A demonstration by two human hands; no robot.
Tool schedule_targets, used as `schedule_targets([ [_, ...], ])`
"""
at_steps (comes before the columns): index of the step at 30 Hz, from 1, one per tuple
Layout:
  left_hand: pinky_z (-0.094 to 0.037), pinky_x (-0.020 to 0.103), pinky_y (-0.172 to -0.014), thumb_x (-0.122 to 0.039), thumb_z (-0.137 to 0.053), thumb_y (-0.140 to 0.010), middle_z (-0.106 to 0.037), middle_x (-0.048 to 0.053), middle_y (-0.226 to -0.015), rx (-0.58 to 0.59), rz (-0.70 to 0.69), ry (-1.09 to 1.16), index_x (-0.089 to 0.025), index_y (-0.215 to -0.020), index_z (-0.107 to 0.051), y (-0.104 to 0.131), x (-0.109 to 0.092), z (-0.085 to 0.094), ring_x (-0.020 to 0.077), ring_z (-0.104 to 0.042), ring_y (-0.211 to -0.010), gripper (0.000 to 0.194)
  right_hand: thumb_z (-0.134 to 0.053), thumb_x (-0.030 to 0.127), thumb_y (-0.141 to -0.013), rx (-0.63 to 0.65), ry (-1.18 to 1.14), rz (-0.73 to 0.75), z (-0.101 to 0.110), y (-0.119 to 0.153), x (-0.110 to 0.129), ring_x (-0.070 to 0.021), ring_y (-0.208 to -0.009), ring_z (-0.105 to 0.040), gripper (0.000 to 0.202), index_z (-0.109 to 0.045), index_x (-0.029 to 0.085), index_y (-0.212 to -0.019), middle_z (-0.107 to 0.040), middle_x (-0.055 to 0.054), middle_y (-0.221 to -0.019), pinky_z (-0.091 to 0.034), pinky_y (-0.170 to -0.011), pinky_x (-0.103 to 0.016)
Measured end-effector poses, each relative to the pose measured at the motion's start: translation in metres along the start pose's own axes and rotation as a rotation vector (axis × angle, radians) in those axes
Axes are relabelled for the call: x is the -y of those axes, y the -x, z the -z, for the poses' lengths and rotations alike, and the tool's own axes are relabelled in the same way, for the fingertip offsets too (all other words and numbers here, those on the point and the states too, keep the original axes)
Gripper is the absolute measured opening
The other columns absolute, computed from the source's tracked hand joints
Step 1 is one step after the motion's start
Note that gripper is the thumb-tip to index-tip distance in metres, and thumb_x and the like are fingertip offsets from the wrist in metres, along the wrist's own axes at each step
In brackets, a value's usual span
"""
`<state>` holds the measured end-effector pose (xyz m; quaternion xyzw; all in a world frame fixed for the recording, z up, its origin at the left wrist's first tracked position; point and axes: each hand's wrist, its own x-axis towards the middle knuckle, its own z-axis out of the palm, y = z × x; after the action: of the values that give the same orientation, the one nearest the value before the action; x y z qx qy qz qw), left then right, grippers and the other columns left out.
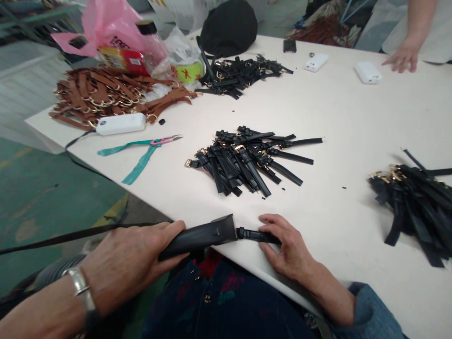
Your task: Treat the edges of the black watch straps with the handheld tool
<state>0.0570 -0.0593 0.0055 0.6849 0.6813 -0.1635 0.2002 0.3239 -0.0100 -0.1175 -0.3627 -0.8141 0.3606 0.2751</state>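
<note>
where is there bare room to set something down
Between the middle black straps, right black straps and rightmost white gadget, save dark specks; a smaller patch separates the middle black straps from the scissors. Far left is crowded: brown straps, pink bag.

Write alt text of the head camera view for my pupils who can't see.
A person's left hand points a black, box-ended tool at a short black strap in the right hand, at a white table. Beyond lie buckled black straps, pink-and-green thread snips and a heap of brown straps.
</note>
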Motion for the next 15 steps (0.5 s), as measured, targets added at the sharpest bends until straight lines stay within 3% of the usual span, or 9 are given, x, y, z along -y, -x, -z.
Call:
schedule_targets([
  [3,-0.041,0.027,-0.059,-0.041,-0.038,-0.077,-0.062,0.001,-0.073,0.053,-0.053,-0.051,-0.025,-0.084,-0.053,-0.003,-0.006,0.001,0.0168,-0.059,-0.066,0.023,-0.054,0.014,-0.068,-0.002,0.005,0.008,0.001,-0.001,0.000,-0.0209,-0.101,-0.051,0.029,-0.055,0.019,-0.096,-0.052,-0.010,-0.109,-0.044,-0.086,-0.037],
  [7,-0.040,0.025,-0.056,-0.048,-0.034,-0.078,-0.064,0.003,-0.075,0.041,-0.034,-0.057,-0.024,-0.086,-0.052,-0.011,-0.012,-0.002,0.0167,-0.060,-0.065,0.031,-0.055,0.020,-0.070,-0.009,0.038,0.011,0.003,-0.003,0.002,-0.0216,-0.099,-0.051,0.027,-0.055,0.019,-0.097,-0.052,-0.010,-0.108,-0.045,-0.085,-0.037],
  [15,-0.041,0.029,-0.059,-0.050,-0.031,-0.079,-0.063,0.003,-0.072,0.009,0.053,-0.023,-0.024,-0.086,-0.052,-0.002,0.000,-0.007,0.0200,-0.061,-0.068,0.035,-0.055,0.023,-0.075,-0.018,0.153,0.008,-0.008,-0.001,0.003,-0.0206,-0.091,-0.052,0.024,-0.060,0.022,-0.098,-0.051,-0.009,-0.107,-0.047,-0.077,-0.037],
])
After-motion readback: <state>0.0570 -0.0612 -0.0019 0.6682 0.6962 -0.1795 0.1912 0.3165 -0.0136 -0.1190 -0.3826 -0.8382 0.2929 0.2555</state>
